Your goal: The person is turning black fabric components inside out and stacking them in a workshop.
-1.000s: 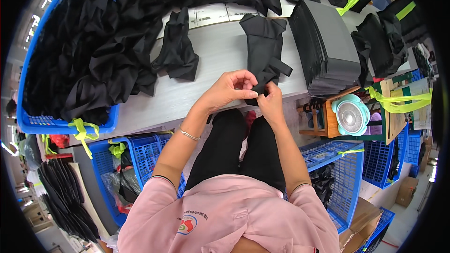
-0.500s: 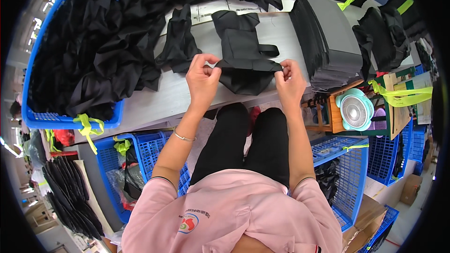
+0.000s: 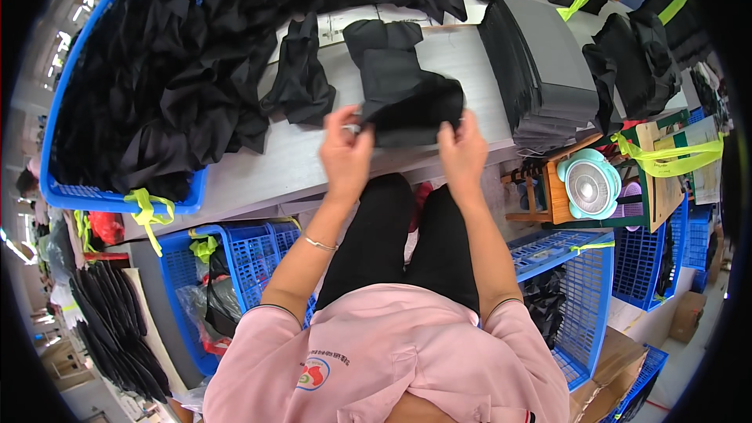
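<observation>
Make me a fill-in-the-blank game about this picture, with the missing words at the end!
1. The folded fabric piece between the left hand and the right hand is coloured ____.
2. The thin silver metal bangle is on the person's ____ arm.
3. The round turquoise fan with a grey grille stands to the person's ____.
4. The big plastic basket with a bright yellow-green ribbon is coloured ____.

Missing words: black; left; right; blue.

No text is legible. The shirt (image 3: 439, 345) carries a round emblem (image 3: 314, 374), red with a blue rim, on the wearer's left chest. A curved line of small dark lettering (image 3: 332, 356) adjoins it. The sheet (image 3: 334, 34) on the counter (image 3: 258, 176) bears dark marks, likewise unreadable.
</observation>
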Demonstrator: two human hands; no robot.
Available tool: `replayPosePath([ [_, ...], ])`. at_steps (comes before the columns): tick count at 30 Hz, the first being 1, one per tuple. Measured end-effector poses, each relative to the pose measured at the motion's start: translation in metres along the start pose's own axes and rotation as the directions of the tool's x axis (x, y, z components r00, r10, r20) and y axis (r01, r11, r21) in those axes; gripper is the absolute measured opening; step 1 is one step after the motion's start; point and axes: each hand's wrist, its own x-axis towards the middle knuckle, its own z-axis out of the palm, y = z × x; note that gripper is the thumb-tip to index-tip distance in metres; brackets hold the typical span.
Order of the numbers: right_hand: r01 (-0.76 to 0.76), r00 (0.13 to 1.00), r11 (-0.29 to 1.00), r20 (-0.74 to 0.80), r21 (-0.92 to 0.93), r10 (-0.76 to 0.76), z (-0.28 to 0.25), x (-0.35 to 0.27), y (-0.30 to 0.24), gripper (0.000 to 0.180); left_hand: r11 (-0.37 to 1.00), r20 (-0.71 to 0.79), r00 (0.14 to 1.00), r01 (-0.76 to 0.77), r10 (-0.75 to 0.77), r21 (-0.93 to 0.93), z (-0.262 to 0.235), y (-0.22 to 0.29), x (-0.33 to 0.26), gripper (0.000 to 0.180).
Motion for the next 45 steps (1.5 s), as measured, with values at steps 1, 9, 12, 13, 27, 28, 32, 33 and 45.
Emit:
replayPosePath([
  [1, -0.048, 0.995, 0.999, -0.086, 0.017, 0.049, -0.004, 0.003, 0.003, 0.033, 0.999, -0.114, 0.993, -0.021, 0.024, 0.028, -0.01, 0.001, 0.004, 0.054],
  [9, 0.071, 0.989, 0.99, 0.136, -0.12, -0.055, -0.001, -0.009, 0.031, 0.032, 0.877, 0.252, 0.891, -0.431, 0.377, 0.212, -0.001, -0.002, 0.022, 0.048],
  [12, 0.047, 0.983, 0.995, 0.182, -0.086, -0.03, -0.015, -0.005, 0.022, 0.032, 0.868, 0.332, 0.882, -0.425, 0.334, 0.258, 0.021, -0.011, 0.049, 0.023],
  [13, 0.051, 0.987, 0.999, 0.156, -0.018, -0.047, -0.022, 0.0, 0.017, 0.036, 0.849, 0.347, 0.89, -0.412, 0.296, 0.331, 0.028, -0.013, 0.059, 0.019],
  [27, 0.136, 0.969, 0.78, -0.082, -0.611, -0.233, -0.138, 0.163, 0.021, 0.034, 0.893, 0.142, 0.901, -0.429, 0.411, 0.138, 0.018, 0.035, -0.006, 0.043],
  [28, 0.048, 0.99, 0.816, -0.083, -0.576, -0.116, -0.138, 0.162, 0.021, 0.033, 0.936, 0.206, 0.916, -0.351, 0.343, 0.004, 0.017, 0.036, -0.014, 0.04],
  [32, 0.096, 0.959, 0.768, -0.148, -0.634, -0.242, -0.128, 0.154, 0.023, 0.027, 0.916, 0.407, 0.905, 0.05, 0.127, -0.397, 0.026, 0.037, -0.041, 0.031],
  [33, 0.187, 0.916, 0.668, -0.118, -0.721, -0.383, -0.124, 0.153, 0.025, 0.025, 0.889, 0.471, 0.879, 0.157, 0.073, -0.431, 0.029, 0.037, -0.045, 0.03],
  [45, 0.357, 0.81, 0.535, -0.032, -0.766, -0.586, -0.099, -0.014, -0.03, 0.009, 0.477, 0.745, 0.666, 0.666, -0.036, -0.573, 0.052, 0.018, -0.081, 0.068],
])
